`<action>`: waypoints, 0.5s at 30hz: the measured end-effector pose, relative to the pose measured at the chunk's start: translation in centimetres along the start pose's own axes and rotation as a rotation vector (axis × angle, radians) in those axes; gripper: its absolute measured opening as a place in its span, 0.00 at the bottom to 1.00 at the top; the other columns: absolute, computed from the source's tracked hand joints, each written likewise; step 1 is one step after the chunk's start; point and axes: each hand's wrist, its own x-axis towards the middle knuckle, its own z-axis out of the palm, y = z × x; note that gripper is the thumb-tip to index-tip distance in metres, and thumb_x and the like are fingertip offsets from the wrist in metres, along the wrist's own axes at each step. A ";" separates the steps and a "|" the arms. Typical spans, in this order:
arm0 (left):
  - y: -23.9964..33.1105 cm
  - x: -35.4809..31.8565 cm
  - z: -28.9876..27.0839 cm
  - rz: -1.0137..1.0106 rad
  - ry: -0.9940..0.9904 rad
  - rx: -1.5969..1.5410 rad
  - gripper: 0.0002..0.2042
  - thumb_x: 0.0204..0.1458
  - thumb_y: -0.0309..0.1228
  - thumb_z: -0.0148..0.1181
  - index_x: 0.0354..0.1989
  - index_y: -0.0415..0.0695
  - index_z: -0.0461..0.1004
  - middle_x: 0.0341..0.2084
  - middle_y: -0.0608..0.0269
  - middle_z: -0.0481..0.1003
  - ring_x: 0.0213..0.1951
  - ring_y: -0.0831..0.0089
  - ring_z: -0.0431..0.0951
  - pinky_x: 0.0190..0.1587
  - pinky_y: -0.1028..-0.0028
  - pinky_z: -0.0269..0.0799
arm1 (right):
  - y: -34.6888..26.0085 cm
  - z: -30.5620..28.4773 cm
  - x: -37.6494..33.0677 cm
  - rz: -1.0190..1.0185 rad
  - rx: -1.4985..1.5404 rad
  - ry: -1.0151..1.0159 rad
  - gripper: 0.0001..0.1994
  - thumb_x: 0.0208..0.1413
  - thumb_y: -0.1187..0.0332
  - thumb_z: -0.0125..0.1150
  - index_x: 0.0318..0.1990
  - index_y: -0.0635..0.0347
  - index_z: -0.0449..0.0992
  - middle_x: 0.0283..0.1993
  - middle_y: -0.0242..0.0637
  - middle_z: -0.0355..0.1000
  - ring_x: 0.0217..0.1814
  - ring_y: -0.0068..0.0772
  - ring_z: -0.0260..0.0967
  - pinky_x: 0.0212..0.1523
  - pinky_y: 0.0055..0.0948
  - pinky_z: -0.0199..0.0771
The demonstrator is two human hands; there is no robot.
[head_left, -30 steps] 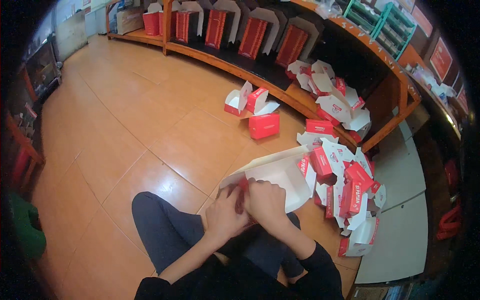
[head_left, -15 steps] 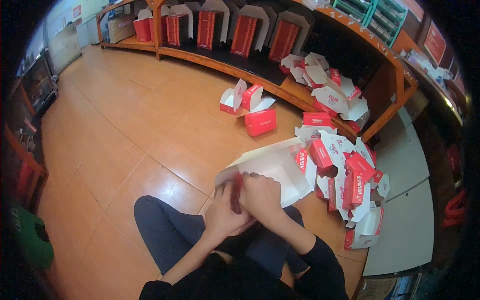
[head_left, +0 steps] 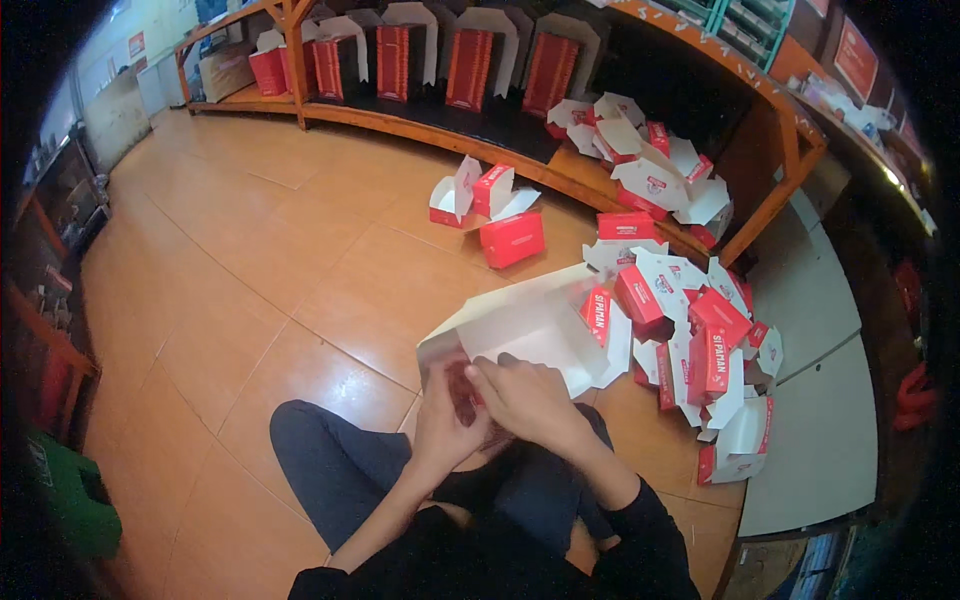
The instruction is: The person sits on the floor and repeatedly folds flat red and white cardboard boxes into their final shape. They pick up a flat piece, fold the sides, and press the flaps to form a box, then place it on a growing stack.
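In front of my crossed legs is a partly folded cardboard food box (head_left: pixel 535 335), white inside and dark red at its near end, with its long lid flap standing open away from me. My left hand (head_left: pixel 445 425) grips that near end from the left, fingers curled over the red panel. From the right, my right hand (head_left: pixel 528 400) bends over the same end, its fingers closed on the cardboard edge and its thumb near the red panel. Blur and the fingers hide the tabs there. Past the box's right end lie several small red-and-white boxes (head_left: pixel 715 360), heaped on the floor.
Three more small boxes (head_left: pixel 512 240) sit on the orange tiled floor (head_left: pixel 250 230) ahead. A wooden shelf (head_left: pixel 480 148) holds tall red boxes (head_left: pixel 470 70) and a pile of open small ones (head_left: pixel 650 185). A green container (head_left: pixel 75 495) stands at the left.
The box and both hands have shifted slightly left in the picture. My right hand has turned a little, and its thumb now shows over the red end. The whole view has moved slightly.
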 end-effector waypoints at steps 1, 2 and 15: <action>0.0 0.1 0.1 0.055 0.030 -0.021 0.33 0.42 0.23 0.59 0.61 0.41 0.57 0.45 0.48 0.69 0.48 0.57 0.74 0.49 0.66 0.72 | 0.4 -0.1 -0.3 -0.007 0.065 -0.017 0.19 0.64 0.56 0.40 0.43 0.63 0.73 0.33 0.55 0.72 0.35 0.59 0.73 0.35 0.52 0.73; -0.1 0.0 0.1 0.114 0.029 0.077 0.32 0.42 0.23 0.58 0.60 0.41 0.59 0.48 0.46 0.66 0.51 0.54 0.70 0.52 0.65 0.69 | 0.8 -0.2 -0.4 -0.016 0.131 -0.029 0.19 0.64 0.57 0.41 0.43 0.63 0.73 0.34 0.56 0.72 0.37 0.59 0.73 0.38 0.52 0.72; -1.3 6.0 0.7 -0.097 -0.026 -0.175 0.09 0.56 0.26 0.49 0.44 0.39 0.68 0.42 0.53 0.68 0.48 0.63 0.69 0.47 0.71 0.67 | 10.5 -0.4 0.0 0.570 -0.015 0.354 0.19 0.61 0.58 0.46 0.49 0.64 0.73 0.34 0.57 0.74 0.39 0.61 0.73 0.43 0.52 0.72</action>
